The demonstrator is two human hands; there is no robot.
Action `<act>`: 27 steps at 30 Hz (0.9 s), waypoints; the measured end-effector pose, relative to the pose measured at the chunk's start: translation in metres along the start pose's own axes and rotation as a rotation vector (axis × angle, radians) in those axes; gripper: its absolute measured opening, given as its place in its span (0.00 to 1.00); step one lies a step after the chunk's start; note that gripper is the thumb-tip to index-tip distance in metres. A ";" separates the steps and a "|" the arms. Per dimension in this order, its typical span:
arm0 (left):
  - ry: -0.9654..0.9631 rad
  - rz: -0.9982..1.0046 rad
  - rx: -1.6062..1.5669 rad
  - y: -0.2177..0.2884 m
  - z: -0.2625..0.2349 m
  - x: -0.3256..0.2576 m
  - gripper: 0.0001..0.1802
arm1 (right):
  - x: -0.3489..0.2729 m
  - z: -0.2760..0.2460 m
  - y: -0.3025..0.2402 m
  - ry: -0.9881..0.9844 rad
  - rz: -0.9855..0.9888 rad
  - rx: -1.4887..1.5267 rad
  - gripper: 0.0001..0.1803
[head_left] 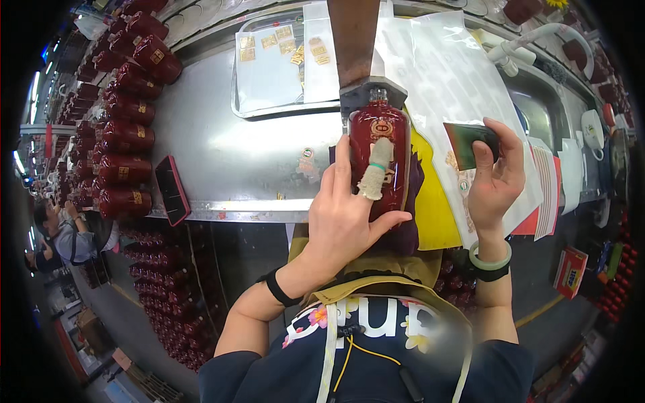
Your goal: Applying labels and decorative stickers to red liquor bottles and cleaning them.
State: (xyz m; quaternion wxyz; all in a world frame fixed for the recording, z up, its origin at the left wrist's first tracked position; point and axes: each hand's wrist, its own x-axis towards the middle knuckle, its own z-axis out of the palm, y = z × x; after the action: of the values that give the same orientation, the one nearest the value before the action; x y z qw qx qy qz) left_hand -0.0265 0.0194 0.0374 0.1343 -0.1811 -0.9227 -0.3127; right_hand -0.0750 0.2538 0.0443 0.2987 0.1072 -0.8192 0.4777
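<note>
A dark red glass bottle with a clear neck and a gold emblem lies on its back on a purple cloth, its neck pointing away from me. My left hand rests over the bottle with fingers stretched and spread. One finger wears a pale cloth sleeve tied with a green band and touches the bottle's face. To the right, my right hand pinches a flat, dark green translucent plate between thumb and fingers. It is above a white translucent sheet.
A metal tray with small gold stickers sits at the back. A phone lies at the left table edge beside rows of red bottles. A brown upright post stands behind my bottle. Another person is far left.
</note>
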 end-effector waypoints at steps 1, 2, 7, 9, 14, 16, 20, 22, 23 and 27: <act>-0.055 -0.024 0.029 0.005 -0.003 0.003 0.47 | -0.002 0.002 -0.002 0.019 0.009 -0.017 0.15; -0.110 -0.047 0.058 0.008 -0.004 0.006 0.49 | -0.004 0.002 -0.001 0.021 0.009 -0.017 0.15; -0.129 -0.075 0.083 0.007 -0.003 0.017 0.47 | -0.011 0.007 -0.002 0.019 0.099 0.048 0.15; -0.061 -0.088 -0.005 -0.001 -0.001 0.014 0.42 | -0.014 0.009 0.002 0.014 0.131 0.104 0.15; -0.019 -0.055 0.005 -0.005 0.000 0.018 0.44 | -0.012 0.009 -0.004 0.018 0.282 0.181 0.15; -0.022 -0.043 0.008 -0.005 -0.003 0.026 0.46 | -0.011 0.011 -0.004 0.012 0.317 0.211 0.15; -0.042 -0.027 0.057 -0.006 -0.004 0.035 0.46 | -0.010 0.014 -0.008 0.020 0.330 0.245 0.14; -0.028 -0.017 0.052 -0.008 -0.001 0.034 0.47 | -0.009 0.014 -0.009 0.026 0.329 0.245 0.14; 0.001 -0.037 0.029 -0.009 0.001 0.033 0.47 | -0.007 0.013 -0.010 0.006 0.342 0.235 0.14; 0.095 -0.060 -0.095 -0.017 0.005 0.030 0.44 | 0.012 0.018 -0.022 -0.091 0.334 0.269 0.14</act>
State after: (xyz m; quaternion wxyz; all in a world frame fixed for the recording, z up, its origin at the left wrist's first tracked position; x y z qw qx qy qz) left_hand -0.0611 0.0171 0.0357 0.1597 -0.1446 -0.9044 -0.3684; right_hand -0.0812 0.2287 0.0601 0.1613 0.0305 -0.7671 0.6202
